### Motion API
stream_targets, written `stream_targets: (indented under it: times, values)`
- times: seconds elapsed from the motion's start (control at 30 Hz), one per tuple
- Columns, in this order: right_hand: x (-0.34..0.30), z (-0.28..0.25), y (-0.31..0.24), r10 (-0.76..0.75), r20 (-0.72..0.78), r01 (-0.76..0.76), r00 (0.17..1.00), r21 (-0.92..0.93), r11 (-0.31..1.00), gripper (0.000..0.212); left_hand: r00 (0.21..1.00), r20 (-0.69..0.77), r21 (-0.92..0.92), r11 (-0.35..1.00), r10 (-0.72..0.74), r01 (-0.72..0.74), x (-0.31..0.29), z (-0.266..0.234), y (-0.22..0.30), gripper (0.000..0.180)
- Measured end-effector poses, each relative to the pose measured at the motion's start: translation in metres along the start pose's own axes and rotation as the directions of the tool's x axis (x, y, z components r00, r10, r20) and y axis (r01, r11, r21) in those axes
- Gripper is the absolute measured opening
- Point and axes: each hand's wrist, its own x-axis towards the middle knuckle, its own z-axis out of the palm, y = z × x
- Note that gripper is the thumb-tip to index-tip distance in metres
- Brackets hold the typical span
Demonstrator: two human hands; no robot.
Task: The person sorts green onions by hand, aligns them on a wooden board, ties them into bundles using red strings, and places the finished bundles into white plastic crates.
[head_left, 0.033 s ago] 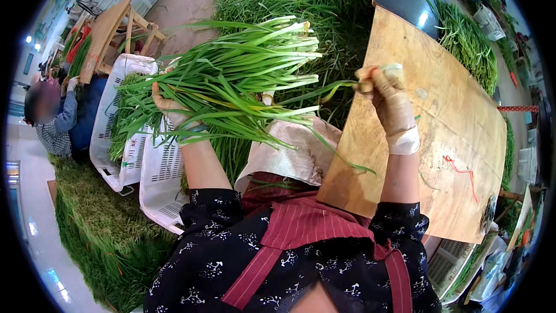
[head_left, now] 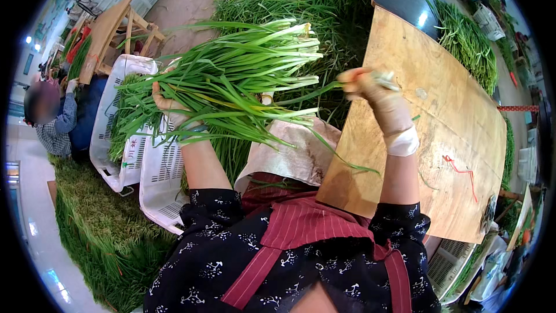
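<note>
A thick bunch of garlic chives (head_left: 243, 66) lies across my left hand (head_left: 172, 111), its pale cut ends to the right and its leaf tips to the left. The fingers of this gloved hand curl round the bunch from below; leaves hide part of them. Above the left edge of the wooden board, my right hand (head_left: 379, 101), gloved and taped at the wrist, is closed and somewhat blurred. It pinches a long green chive leaf (head_left: 321, 91) that stretches toward the bunch. A pale stalk end (head_left: 387, 80) shows beside its knuckles.
The wooden board (head_left: 428, 156) carries a red string (head_left: 460, 171). White plastic crates (head_left: 157, 168) stand at the left, with a heap of greens (head_left: 98, 214) below. More chives (head_left: 295, 0) are piled ahead. A person (head_left: 55, 116) sits at the far left near a wooden stand (head_left: 107, 37).
My right hand has shifted slightly left with the leaf, toward the bunch, and turned a little. The bunch in my left hand has barely moved.
</note>
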Motion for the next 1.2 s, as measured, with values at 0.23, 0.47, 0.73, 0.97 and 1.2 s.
stream_targets:
  times: [0.23, 0.47, 0.73, 0.97, 1.2]
  values:
    - [0.014, 0.065, 0.035, 0.148, 0.243, -0.063, 0.959, -0.326, 0.943, 0.018, 0.998, -0.032, 0.068, 0.996, 0.056, -0.053, -0.007, 0.036, -0.018, 0.039]
    - [-0.004, 0.029, 0.007, 0.04, 0.116, -0.094, 0.992, 0.507, 0.857, 0.01, 0.996, -0.028, 0.098, 0.991, 0.091, -0.087, -0.013, 0.034, -0.012, 0.041]
    - [0.003, -0.062, -0.045, -0.563, -0.142, 0.505, 0.814, 0.65, 0.567, 0.01, 0.983, -0.151, 0.245, 0.967, 0.105, -0.066, -0.002, -0.002, 0.005, 0.048]
    - [0.054, -0.09, 0.005, -0.109, -0.251, -0.111, 0.962, -0.722, 0.683, 0.051, 0.955, -0.259, 0.321, 0.946, 0.142, -0.053, 0.0, 0.022, -0.005, 0.049]
    - [-0.007, 0.035, 0.054, 0.343, 0.347, -0.276, 0.873, -0.228, 0.934, 0.071, 0.967, -0.178, 0.295, 0.947, 0.183, -0.125, 0.024, -0.006, 0.002, 0.046]
